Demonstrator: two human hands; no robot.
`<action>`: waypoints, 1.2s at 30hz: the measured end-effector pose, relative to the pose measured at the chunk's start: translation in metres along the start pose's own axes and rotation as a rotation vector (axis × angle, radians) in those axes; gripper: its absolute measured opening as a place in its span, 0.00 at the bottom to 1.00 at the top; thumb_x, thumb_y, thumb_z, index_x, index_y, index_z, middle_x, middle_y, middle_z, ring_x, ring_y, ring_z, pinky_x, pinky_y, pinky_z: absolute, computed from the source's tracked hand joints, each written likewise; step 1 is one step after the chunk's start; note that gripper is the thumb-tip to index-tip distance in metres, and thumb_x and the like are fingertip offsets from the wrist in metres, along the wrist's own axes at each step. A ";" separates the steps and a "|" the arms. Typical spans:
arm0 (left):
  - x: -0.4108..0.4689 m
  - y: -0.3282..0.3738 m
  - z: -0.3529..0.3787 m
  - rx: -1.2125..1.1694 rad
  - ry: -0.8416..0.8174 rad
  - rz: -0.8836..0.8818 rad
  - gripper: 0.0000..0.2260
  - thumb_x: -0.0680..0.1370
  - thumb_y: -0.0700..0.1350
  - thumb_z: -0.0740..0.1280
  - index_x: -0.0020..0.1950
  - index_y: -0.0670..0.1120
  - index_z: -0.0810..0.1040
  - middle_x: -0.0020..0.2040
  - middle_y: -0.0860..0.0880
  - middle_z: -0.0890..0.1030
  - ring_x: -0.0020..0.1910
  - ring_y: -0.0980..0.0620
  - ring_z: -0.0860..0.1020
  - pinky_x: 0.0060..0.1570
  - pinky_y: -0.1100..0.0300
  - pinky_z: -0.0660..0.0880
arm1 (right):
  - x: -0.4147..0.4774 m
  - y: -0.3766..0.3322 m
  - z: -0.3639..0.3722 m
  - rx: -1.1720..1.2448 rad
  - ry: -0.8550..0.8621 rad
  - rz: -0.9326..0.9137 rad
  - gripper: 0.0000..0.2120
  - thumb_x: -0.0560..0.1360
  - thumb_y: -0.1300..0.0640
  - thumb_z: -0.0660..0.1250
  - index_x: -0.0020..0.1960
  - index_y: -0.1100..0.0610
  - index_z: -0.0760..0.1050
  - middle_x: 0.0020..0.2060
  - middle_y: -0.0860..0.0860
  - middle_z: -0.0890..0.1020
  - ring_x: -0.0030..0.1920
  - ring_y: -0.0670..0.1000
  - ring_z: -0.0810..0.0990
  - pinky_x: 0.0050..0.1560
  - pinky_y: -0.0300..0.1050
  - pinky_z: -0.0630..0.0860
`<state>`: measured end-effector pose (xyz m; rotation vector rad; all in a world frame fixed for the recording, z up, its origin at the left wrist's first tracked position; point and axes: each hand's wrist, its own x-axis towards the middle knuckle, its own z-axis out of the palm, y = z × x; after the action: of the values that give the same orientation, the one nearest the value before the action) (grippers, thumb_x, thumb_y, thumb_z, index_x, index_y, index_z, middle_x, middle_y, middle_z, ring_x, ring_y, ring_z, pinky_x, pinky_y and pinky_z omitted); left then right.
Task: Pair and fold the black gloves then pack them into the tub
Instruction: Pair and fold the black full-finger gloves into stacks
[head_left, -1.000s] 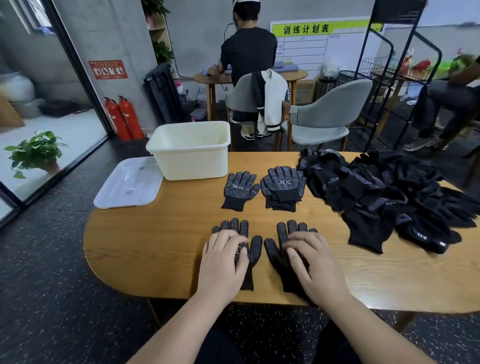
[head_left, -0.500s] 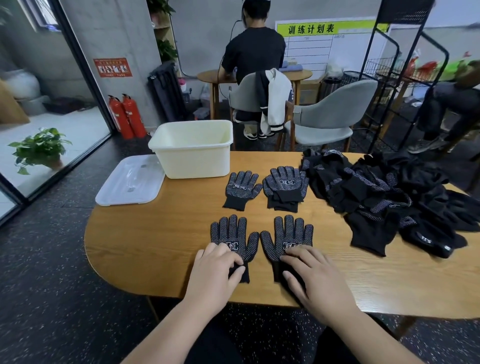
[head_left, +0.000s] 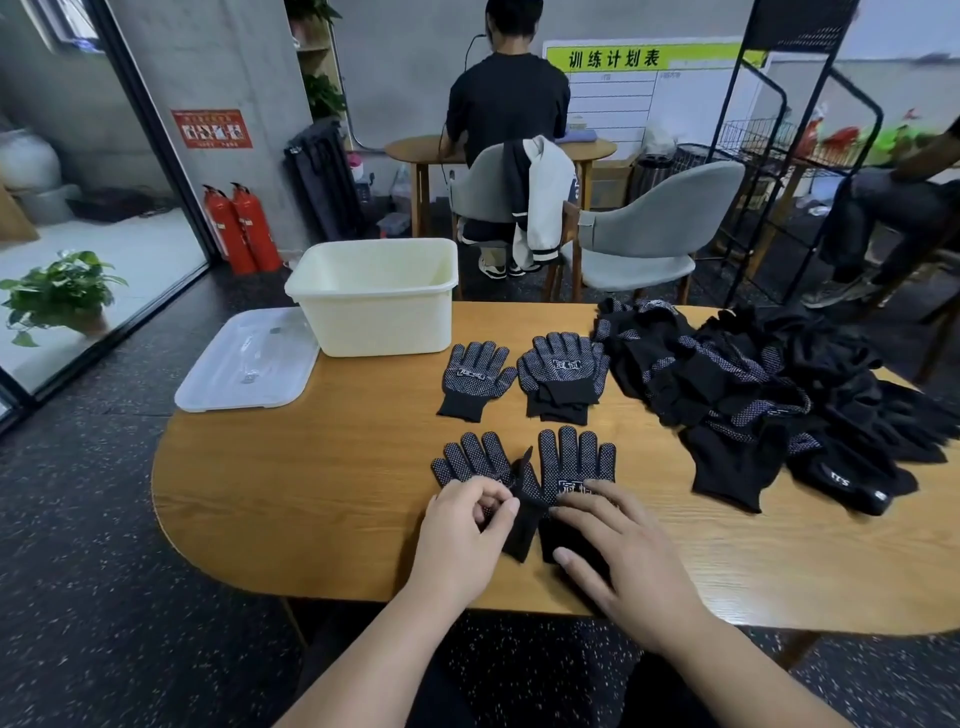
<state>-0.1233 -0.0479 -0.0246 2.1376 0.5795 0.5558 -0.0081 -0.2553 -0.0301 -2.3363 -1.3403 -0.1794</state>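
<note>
Two black dotted gloves lie side by side near the table's front edge. My left hand (head_left: 467, 525) pinches the left glove (head_left: 470, 460) at its inner edge, and that edge and the cuff are lifted off the table toward the right glove (head_left: 574, 462). My right hand (head_left: 618, 556) lies flat with straight fingers on the right glove's cuff. Farther back lie a single glove (head_left: 475, 379) and a stacked pair (head_left: 563, 374). The cream tub (head_left: 376, 299) stands at the table's back left with nothing visible in it.
A big pile of loose black gloves (head_left: 769, 395) covers the table's right side. The tub's clear lid (head_left: 249, 358) hangs over the left table edge. Grey chairs (head_left: 649, 234), a black wire rack (head_left: 789, 156) and people are behind the table.
My left hand went from lying flat on the left glove to pinching it and lifting its inner edge toward the right glove. My right hand stayed pressed on the right glove.
</note>
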 end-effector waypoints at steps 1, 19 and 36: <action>0.000 -0.002 0.001 -0.026 0.004 -0.006 0.02 0.80 0.56 0.71 0.48 0.64 0.80 0.46 0.58 0.79 0.50 0.56 0.76 0.54 0.54 0.77 | 0.001 -0.001 0.001 -0.023 -0.011 -0.019 0.22 0.84 0.35 0.58 0.73 0.43 0.75 0.71 0.37 0.74 0.78 0.47 0.63 0.75 0.54 0.68; -0.002 0.001 -0.002 0.121 0.017 0.167 0.12 0.79 0.54 0.72 0.62 0.59 0.78 0.60 0.66 0.72 0.66 0.58 0.69 0.67 0.58 0.70 | 0.060 -0.048 -0.080 0.354 0.178 0.291 0.06 0.78 0.49 0.75 0.52 0.41 0.80 0.44 0.36 0.84 0.47 0.38 0.82 0.50 0.39 0.79; 0.000 0.006 0.008 0.590 -0.225 0.257 0.36 0.79 0.74 0.52 0.82 0.57 0.67 0.82 0.63 0.60 0.82 0.56 0.51 0.81 0.52 0.54 | 0.096 -0.024 -0.159 0.240 0.256 0.104 0.09 0.77 0.56 0.76 0.53 0.44 0.84 0.45 0.35 0.83 0.45 0.39 0.81 0.48 0.38 0.77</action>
<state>-0.1179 -0.0560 -0.0241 2.8145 0.3698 0.2894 0.0382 -0.2384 0.1507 -2.0954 -1.0527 -0.2602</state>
